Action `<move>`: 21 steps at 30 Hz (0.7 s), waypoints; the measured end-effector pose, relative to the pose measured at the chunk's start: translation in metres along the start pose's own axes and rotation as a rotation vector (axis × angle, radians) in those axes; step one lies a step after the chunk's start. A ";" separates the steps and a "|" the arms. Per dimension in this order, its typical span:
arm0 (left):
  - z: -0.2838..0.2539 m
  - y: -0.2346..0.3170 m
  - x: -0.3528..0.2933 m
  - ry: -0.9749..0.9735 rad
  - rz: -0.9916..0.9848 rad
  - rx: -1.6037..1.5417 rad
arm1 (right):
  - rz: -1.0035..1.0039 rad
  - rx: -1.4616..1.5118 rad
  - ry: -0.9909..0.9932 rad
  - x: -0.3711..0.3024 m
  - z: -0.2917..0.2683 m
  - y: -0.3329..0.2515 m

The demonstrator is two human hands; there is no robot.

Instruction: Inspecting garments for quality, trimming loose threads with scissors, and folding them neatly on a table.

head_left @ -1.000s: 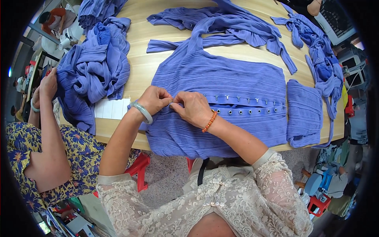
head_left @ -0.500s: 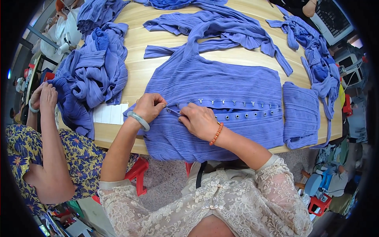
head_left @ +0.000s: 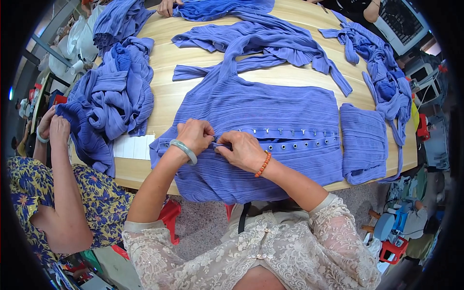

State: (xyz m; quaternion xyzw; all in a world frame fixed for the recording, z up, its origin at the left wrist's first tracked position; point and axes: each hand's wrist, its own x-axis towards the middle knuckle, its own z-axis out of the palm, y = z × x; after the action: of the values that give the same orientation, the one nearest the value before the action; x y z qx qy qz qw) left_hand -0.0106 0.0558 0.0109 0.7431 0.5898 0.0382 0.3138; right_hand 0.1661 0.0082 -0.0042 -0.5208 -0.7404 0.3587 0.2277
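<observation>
A blue-violet ribbed knit top (head_left: 285,104) lies spread on the table before me, with a slit running across it. Small metal hooks (head_left: 280,131) line the slit's far edge, and dark-rimmed eyelets (head_left: 294,146) line its near edge. My left hand (head_left: 195,136), with a pale bangle at the wrist, pinches the edge strip at the slit's left end. Close beside it, my right hand (head_left: 241,150), wearing an orange bead bracelet, is closed on the same strip. The fingertips nearly meet and hide the bit of fastening between them.
A folded blue-violet garment (head_left: 363,142) lies at the right. Heaped garments (head_left: 108,92) cover the table's left side, near white paper strips (head_left: 133,146). More garments (head_left: 261,38) lie at the far side. A co-worker's hands (head_left: 53,125) handle fabric at left; another hand (head_left: 169,7) shows far off.
My left hand has come closer to my right hand, narrowing the gap between their fingertips. A co-worker's hand has appeared at the far edge. The whole view has shifted slightly.
</observation>
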 end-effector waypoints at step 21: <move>0.000 -0.022 0.002 -0.160 0.025 -0.355 | 0.017 0.030 0.041 0.005 0.000 0.007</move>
State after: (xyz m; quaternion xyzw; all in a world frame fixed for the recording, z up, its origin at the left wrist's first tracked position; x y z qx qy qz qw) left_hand -0.0291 0.0599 -0.0009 0.6842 0.5376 0.0863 0.4852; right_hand 0.1682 0.0142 -0.0097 -0.5306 -0.7258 0.3611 0.2475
